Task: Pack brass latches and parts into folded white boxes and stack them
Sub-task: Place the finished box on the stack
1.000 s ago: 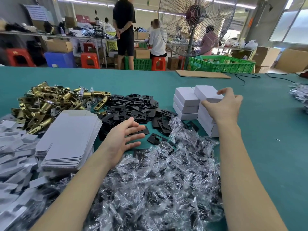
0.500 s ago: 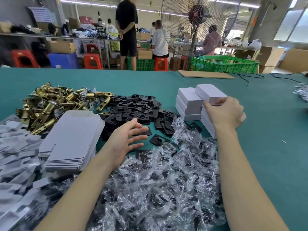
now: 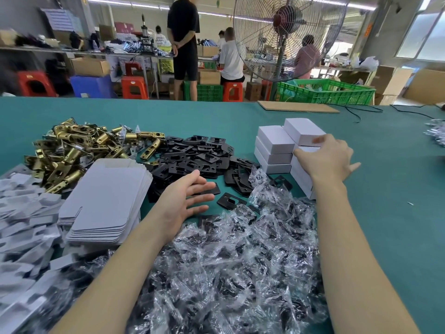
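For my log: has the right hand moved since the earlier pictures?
Yes. The right hand has drawn back from the top white box toward the person, lower down the stack.

A teal cloth-covered table [image 3: 385, 237] carries brass latches [image 3: 79, 150] and flat white carton blanks [image 3: 106, 198] left of the left hand [image 3: 183, 201], black plates [image 3: 192, 157] beyond it, stacked white boxes [image 3: 274, 148] at the right hand [image 3: 330, 160].
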### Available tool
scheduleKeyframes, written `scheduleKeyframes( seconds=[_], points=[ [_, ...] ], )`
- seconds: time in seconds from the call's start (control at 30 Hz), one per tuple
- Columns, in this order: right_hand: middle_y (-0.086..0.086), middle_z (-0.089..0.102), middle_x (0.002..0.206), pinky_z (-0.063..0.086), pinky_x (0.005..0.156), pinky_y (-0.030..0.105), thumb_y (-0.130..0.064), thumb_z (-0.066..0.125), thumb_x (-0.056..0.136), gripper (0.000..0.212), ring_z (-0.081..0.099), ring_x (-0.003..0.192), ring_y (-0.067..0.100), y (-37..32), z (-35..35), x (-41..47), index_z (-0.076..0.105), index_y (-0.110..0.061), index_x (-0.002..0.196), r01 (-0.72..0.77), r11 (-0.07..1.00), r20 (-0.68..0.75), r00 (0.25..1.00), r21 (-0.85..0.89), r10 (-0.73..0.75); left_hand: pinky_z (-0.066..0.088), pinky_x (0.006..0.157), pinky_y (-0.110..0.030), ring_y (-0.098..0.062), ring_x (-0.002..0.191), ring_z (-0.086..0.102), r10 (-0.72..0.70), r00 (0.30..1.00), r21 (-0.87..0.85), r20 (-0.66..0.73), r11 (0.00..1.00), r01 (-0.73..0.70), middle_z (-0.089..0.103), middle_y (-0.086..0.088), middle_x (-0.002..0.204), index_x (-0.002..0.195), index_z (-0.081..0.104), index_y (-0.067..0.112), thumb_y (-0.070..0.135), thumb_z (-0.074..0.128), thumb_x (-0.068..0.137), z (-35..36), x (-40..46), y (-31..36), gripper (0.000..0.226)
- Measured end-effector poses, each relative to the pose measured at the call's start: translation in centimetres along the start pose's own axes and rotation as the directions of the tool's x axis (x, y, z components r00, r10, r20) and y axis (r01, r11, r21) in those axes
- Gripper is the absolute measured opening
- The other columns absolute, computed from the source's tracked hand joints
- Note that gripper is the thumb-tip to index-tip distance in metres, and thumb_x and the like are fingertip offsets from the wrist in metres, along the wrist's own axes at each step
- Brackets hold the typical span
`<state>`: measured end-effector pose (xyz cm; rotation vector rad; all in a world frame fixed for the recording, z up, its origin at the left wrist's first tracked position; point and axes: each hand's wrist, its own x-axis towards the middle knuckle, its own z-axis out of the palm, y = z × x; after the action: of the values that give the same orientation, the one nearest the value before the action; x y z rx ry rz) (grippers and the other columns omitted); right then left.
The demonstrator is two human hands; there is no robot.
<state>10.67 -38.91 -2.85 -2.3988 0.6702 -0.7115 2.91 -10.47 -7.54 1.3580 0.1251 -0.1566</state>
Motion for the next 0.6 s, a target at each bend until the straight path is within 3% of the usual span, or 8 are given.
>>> scheduleKeyframes(
  seconds=[0.1, 0.17, 0.27, 0.33, 0.4, 0.5, 0.6],
  points=[
    [0.010, 0.051, 0.142, 0.007, 0.121, 0.064, -0.042, 0.070, 0.083, 0.044, 0.035, 0.143, 0.029, -1.8, -1.1, -0.4, 0.060, -0.025, 0.123, 0.065, 0.998, -0.015, 0.998, 0.015, -0.065, 0.056, 0.076, -0.033, -0.017, 0.091, 0.076, 0.003, 1.000, 0.006, 0.003, 1.000, -0.003, 0.078, 0.000, 0.107, 0.101, 0.061, 0.014, 0.042, 0.047, 0.105, -0.1, 0.0, 0.0, 0.031],
    [0.008, 0.054, 0.138, 0.023, 0.118, 0.053, -0.041, 0.069, 0.084, 0.041, 0.041, 0.138, 0.028, -3.7, -1.8, -1.2, 0.062, -0.023, 0.121, 0.174, 0.981, -0.045, 0.984, 0.085, -0.170, 0.056, 0.076, -0.033, -0.017, 0.091, 0.076, 0.003, 1.000, 0.006, 0.006, 1.000, -0.003, 0.078, 0.000, 0.107, 0.101, 0.061, 0.014, 0.042, 0.047, 0.105, -0.1, 0.0, 0.0, 0.031],
    [-0.001, 0.067, 0.115, 0.046, 0.092, 0.032, -0.034, 0.066, 0.088, 0.026, 0.060, 0.114, 0.018, -7.0, -1.9, -3.3, 0.067, -0.021, 0.111, 0.380, 0.875, -0.022, 0.920, 0.300, -0.392, 0.056, 0.076, -0.033, -0.017, 0.091, 0.076, -0.001, 1.000, 0.012, 0.004, 1.000, 0.001, 0.078, 0.000, 0.106, 0.101, 0.061, 0.014, 0.041, 0.047, 0.105, -0.1, 0.0, 0.0, 0.031],
    [-0.011, 0.070, 0.090, 0.055, 0.084, 0.032, -0.033, 0.066, 0.089, 0.012, 0.067, 0.091, 0.011, -9.0, -1.0, -5.5, 0.070, -0.024, 0.096, 0.451, 0.798, 0.090, 0.847, 0.400, -0.524, 0.057, 0.075, -0.032, -0.017, 0.091, 0.076, 0.000, 1.000, 0.012, -0.010, 1.000, 0.000, 0.078, 0.001, 0.106, 0.100, 0.061, 0.014, 0.040, 0.047, 0.106, -0.2, 0.0, 0.0, 0.031],
    [-0.017, 0.067, 0.078, 0.057, 0.077, 0.031, -0.037, 0.065, 0.089, 0.008, 0.067, 0.083, 0.010, -10.3, 0.8, -7.8, 0.070, -0.030, 0.087, 0.523, 0.770, 0.261, 0.737, 0.364, -0.624, 0.058, 0.071, -0.031, -0.017, 0.090, 0.076, -0.003, 0.999, -0.004, -0.051, 1.000, 0.002, 0.078, 0.000, 0.104, 0.099, 0.062, 0.015, 0.039, 0.047, 0.105, -0.1, 0.0, 0.0, 0.029],
    [-0.017, 0.066, 0.080, 0.056, 0.078, 0.032, -0.040, 0.062, 0.090, 0.011, 0.065, 0.087, 0.014, -10.5, 4.1, -10.5, 0.070, -0.033, 0.086, 0.605, 0.749, 0.502, 0.575, 0.270, -0.646, 0.057, 0.062, -0.026, -0.016, 0.085, 0.073, -0.015, 0.990, -0.043, -0.139, 0.999, 0.009, 0.078, -0.002, 0.097, 0.103, 0.064, 0.014, 0.035, 0.050, 0.104, -0.2, 0.5, -0.2, 0.025],
    [-0.007, 0.072, 0.091, 0.057, 0.085, 0.037, -0.044, 0.056, 0.094, 0.022, 0.067, 0.093, 0.020, -9.7, 6.1, -11.6, 0.073, -0.029, 0.090, 0.625, 0.754, 0.624, 0.511, 0.203, -0.591, 0.054, 0.057, -0.022, -0.013, 0.074, 0.069, -0.006, 0.982, -0.057, -0.189, 0.998, -0.005, 0.073, -0.004, 0.090, 0.096, 0.067, 0.013, 0.024, 0.057, 0.098, -0.3, 0.9, -0.5, 0.015]
  ],
)
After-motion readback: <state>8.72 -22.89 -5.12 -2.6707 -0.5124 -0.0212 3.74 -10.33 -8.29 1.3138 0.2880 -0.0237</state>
